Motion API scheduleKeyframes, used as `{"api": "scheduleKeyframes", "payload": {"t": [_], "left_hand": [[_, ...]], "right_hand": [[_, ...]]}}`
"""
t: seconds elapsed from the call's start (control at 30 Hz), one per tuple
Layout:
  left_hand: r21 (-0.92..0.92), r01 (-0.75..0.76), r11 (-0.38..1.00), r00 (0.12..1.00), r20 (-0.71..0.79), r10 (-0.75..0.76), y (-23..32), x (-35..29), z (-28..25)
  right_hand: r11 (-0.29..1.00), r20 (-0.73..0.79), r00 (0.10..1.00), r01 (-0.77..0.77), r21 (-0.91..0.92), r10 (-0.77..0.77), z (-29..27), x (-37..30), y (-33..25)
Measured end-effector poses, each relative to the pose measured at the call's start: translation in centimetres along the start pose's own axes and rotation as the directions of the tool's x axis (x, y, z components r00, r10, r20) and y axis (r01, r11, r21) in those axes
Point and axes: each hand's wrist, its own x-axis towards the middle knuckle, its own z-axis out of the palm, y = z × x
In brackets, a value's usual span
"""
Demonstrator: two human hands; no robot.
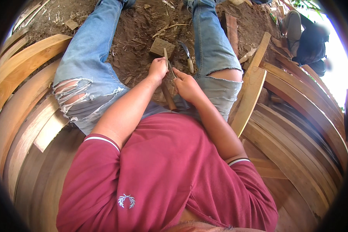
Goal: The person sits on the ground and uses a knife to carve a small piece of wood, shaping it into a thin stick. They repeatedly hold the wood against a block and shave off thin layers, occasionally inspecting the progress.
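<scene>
In the head view, a wooden block [162, 47] lies on the dirt ground [135, 36] between two legs in torn jeans [87, 42]. Just on the near side of the block, the left hand [158, 69] is clamped around a thin stick [165, 53], whose tip points up beside the block. The right hand [186, 86], near the block's lower right, is curled around a slim tool [171, 70] (too small to name) that meets the stick. Right of the block lies a knife [187, 56]. Below it runs a brown bar [168, 96]. Curved boards [34, 58] stand far left of the block; another person [311, 42] is far right.
</scene>
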Motion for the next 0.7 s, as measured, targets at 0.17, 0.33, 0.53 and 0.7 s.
{"api": "scheduleKeyframes", "payload": {"t": [0.17, 0.33, 0.53, 0.7], "left_hand": [[0.062, -0.006, 0.998, 0.999, -0.031, 0.008, 0.0, -0.2, 0.4], [0.138, -0.11, 0.984, 0.994, 0.004, 0.11, -0.5, 0.9, 0.2], [0.085, -0.112, 0.99, 0.993, -0.034, 0.115, -1.0, 1.3, 0.4], [0.132, -0.077, 0.988, 0.996, -0.034, 0.082, 0.8, -1.0, 0.8]], "right_hand": [[0.998, -0.009, 0.999, -0.041, -0.039, 0.04, 0.2, 0.3, -0.5], [0.995, -0.036, 0.999, -0.034, -0.096, 0.031, 0.8, 0.7, 0.0], [0.999, -0.053, 0.998, 0.013, -0.039, -0.015, 1.5, 1.5, 1.0], [0.989, -0.065, 0.998, 0.004, -0.15, -0.014, 1.3, 0.8, -0.1]]}}
